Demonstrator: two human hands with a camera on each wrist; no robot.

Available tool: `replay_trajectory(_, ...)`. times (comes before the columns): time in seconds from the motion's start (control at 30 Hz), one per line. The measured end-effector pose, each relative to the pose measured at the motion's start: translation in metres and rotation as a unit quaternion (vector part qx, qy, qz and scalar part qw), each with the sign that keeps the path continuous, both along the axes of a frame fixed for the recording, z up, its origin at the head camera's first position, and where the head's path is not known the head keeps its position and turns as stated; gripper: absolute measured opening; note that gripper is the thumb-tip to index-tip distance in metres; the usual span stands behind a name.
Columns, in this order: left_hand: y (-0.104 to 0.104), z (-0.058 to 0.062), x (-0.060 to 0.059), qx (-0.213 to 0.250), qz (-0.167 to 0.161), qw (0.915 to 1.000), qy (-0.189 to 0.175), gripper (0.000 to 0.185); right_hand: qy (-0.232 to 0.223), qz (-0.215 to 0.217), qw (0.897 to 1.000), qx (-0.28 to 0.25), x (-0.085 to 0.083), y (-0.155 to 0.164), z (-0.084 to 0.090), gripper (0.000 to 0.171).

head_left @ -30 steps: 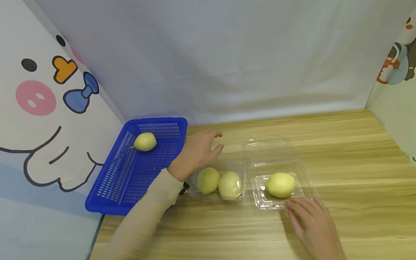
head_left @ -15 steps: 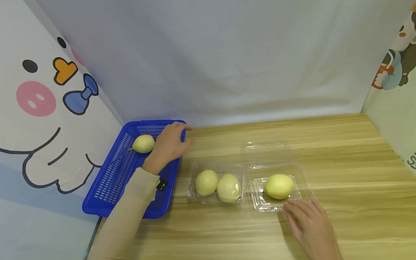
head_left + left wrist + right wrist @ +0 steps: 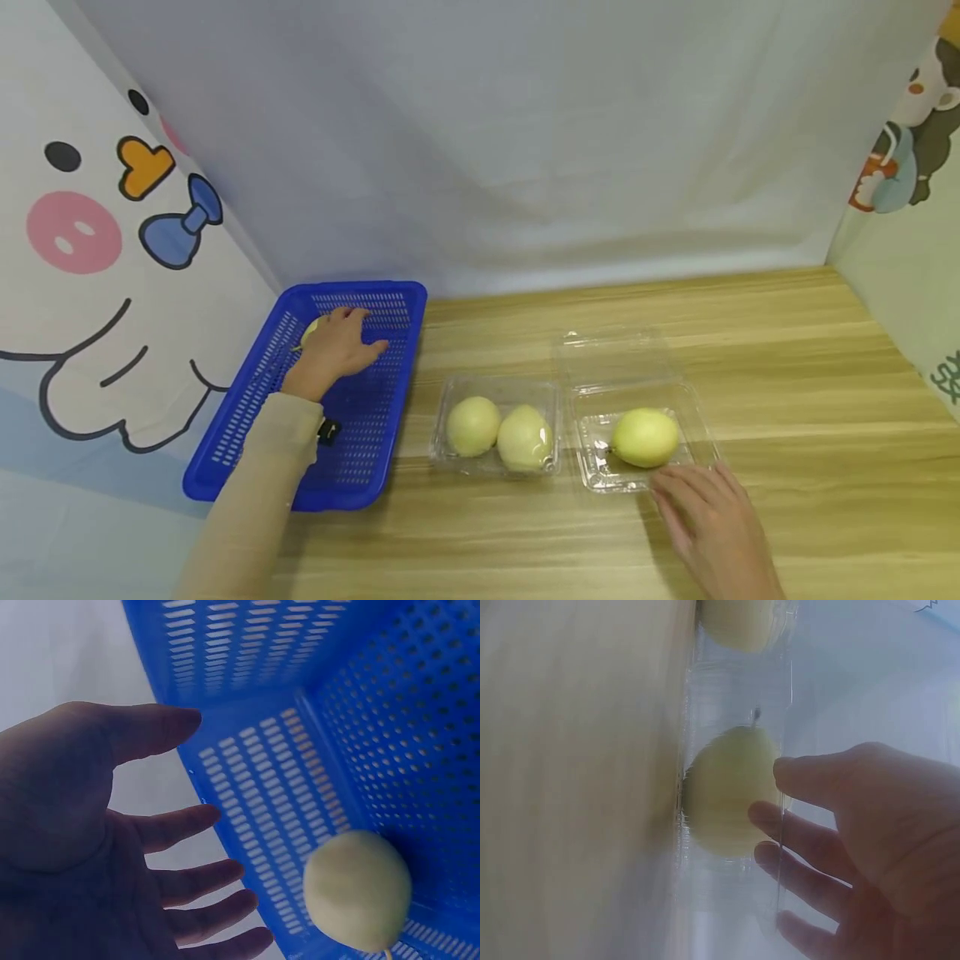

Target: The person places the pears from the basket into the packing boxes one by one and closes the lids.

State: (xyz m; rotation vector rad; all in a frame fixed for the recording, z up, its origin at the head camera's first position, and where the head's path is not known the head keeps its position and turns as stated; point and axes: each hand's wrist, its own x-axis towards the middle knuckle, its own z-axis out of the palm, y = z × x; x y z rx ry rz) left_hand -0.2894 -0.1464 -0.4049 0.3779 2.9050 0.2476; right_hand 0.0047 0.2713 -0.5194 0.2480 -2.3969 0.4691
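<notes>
Two pears sit in the closed clamshell (image 3: 497, 425), one in the open clamshell (image 3: 645, 437); last pear (image 3: 357, 889) lies in blue basket (image 3: 352, 467). Left hand (image 3: 333, 348) spread open over it, holding nothing; right hand (image 3: 708, 521) rests relaxed against the open clamshell's front edge, gripping nothing

Basket (image 3: 390, 392) lies left of two containers (image 3: 498, 462) on table (image 3: 787, 400).

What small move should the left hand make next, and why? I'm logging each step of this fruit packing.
Probably close the fingers round the pear in the blue basket: the left hand hovers open just beside it, not gripping, while the right hand rests at the open clear box.
</notes>
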Motion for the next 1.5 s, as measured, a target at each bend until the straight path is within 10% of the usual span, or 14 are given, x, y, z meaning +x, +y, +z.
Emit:
replay_trajectory(0.37, -0.031, -0.014, -0.013, -0.031, -0.001, 0.9985, -0.046, 0.074, 0.005, -0.009, 1.000, 0.001, 0.001, 0.000, -0.003, 0.071)
replay_trajectory(0.77, -0.061, -0.036, -0.030, 0.042, 0.047, 0.9975, -0.032, 0.082, 0.011, -0.003, 1.000, 0.008, 0.000, -0.001, -0.005, 0.070)
replay_trajectory(1.5, -0.059, -0.050, -0.032, 0.054, 0.020, 0.9974, -0.043, 0.065, 0.009, -0.001, 1.000, -0.001, 0.001, 0.001, -0.004, 0.069)
